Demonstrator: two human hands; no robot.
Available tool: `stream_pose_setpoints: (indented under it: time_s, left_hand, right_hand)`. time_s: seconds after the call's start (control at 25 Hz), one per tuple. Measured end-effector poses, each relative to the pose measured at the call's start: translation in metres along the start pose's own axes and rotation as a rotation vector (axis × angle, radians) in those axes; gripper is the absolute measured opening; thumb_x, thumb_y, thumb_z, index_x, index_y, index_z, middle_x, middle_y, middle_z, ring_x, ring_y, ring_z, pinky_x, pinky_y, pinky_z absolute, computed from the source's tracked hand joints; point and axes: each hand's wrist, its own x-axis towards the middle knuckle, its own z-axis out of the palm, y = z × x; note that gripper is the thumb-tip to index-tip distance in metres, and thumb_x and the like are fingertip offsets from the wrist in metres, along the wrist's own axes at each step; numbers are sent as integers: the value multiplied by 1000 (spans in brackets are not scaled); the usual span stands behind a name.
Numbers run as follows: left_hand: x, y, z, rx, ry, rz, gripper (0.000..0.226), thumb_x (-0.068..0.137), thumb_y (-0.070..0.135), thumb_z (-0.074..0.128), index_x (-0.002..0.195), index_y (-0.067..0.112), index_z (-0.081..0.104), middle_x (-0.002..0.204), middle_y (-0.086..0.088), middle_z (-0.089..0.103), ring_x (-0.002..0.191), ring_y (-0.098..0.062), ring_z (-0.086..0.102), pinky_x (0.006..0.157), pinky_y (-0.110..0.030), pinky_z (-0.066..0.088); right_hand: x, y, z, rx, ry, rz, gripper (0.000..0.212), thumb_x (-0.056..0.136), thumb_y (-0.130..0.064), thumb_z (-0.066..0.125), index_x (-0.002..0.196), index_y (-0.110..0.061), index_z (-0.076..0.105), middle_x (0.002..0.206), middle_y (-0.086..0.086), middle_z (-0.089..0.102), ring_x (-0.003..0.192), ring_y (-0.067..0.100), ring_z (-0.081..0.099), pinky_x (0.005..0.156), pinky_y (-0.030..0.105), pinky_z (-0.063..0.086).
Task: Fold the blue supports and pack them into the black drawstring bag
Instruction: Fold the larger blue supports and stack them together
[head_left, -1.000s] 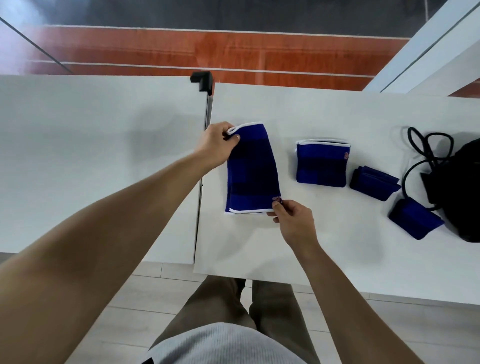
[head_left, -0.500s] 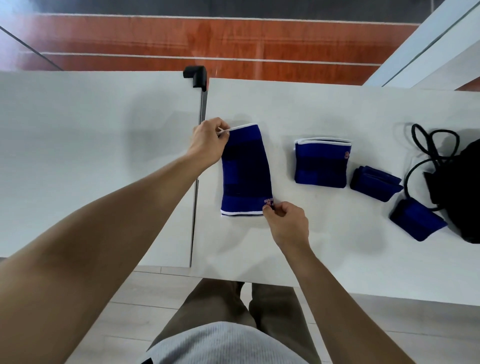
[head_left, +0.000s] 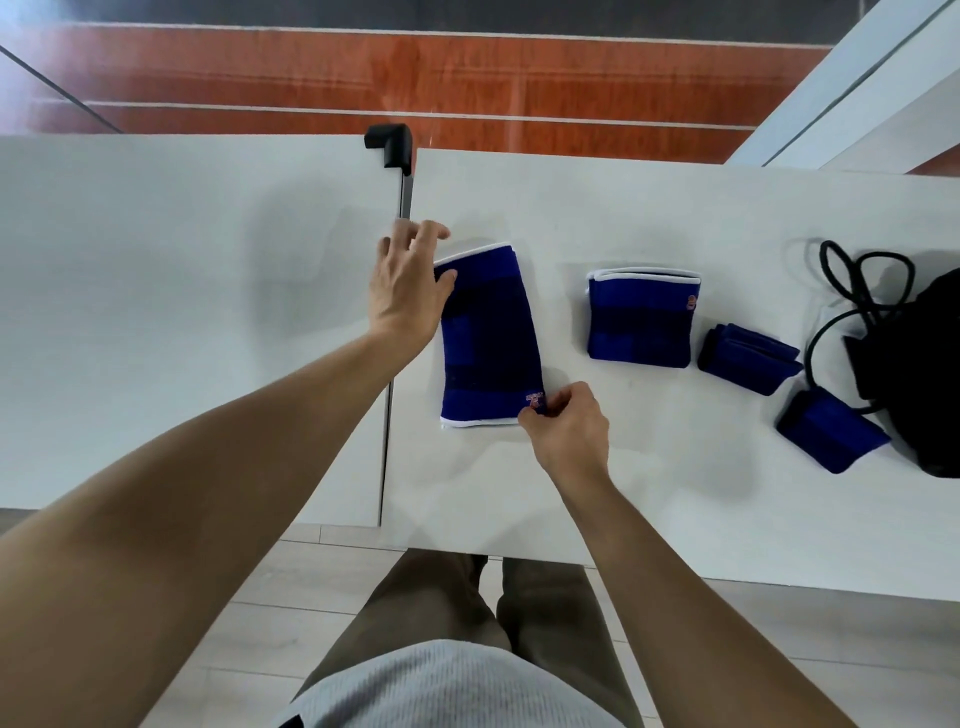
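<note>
- The left hand (head_left: 408, 291) was open, its fingers spread and nearly straight, gripping nothing; only the thumb lay on the far left corner of the long blue support (head_left: 488, 338).
- The right hand (head_left: 569, 428) pinched that support's near right corner between thumb and curled fingers, just beside the small logo (head_left: 535, 399).
- The support lay flat on the white table (head_left: 623, 208), stretched between the two hands.
- Rightward of the right hand's fingers lay a folded support (head_left: 643, 319), then two smaller folded supports (head_left: 748, 358) (head_left: 831, 439), and beyond them the black drawstring bag (head_left: 930, 374).
</note>
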Motion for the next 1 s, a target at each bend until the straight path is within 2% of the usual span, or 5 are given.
stream_pose_setpoints:
  time_s: [0.2, 0.36, 0.6, 0.8, 1.0]
  left_hand:
    - [-82, -9, 14, 135, 38, 478, 34, 84, 4, 69, 116, 16, 68, 119, -10, 62, 101, -32, 57, 89, -43, 49]
    - [-148, -40, 35, 232, -169, 450, 61, 83, -2, 72, 139, 16, 56, 152, -12, 46, 141, -34, 41, 112, -46, 38]
    - [-179, -38, 28, 185, -346, 454, 83, 82, 5, 68, 155, 20, 32, 166, -7, 21, 154, -31, 16, 121, -48, 28]
    - [-191, -24, 33, 108, -257, 486, 65, 82, 17, 78, 142, 17, 53, 146, -7, 55, 133, -29, 51, 113, -43, 38]
    - [-180, -2, 22, 24, -336, 465, 37, 93, 23, 67, 129, 21, 59, 123, 2, 70, 110, -22, 65, 100, -35, 42]
  right_hand:
    - [-1, -4, 6, -294, 79, -73, 34, 81, -33, 73, 102, -18, 51, 98, -1, 61, 92, 24, 59, 81, 37, 39]
    - [-5, -4, 6, -346, 79, -82, 29, 82, -37, 72, 100, -18, 60, 97, -3, 57, 93, 22, 57, 81, 36, 37]
    - [-22, 25, -10, 285, -121, 15, 18, 90, -14, 69, 104, -11, 57, 88, 3, 66, 74, 18, 63, 58, 24, 54]
    - [-27, 35, -31, 502, -187, 129, 13, 93, -10, 62, 106, -12, 61, 84, 10, 64, 60, 16, 56, 50, 25, 46]
    - [-24, 62, -60, 290, -32, -278, 26, 99, 1, 51, 111, -17, 65, 107, 3, 69, 88, 17, 64, 72, 20, 55]
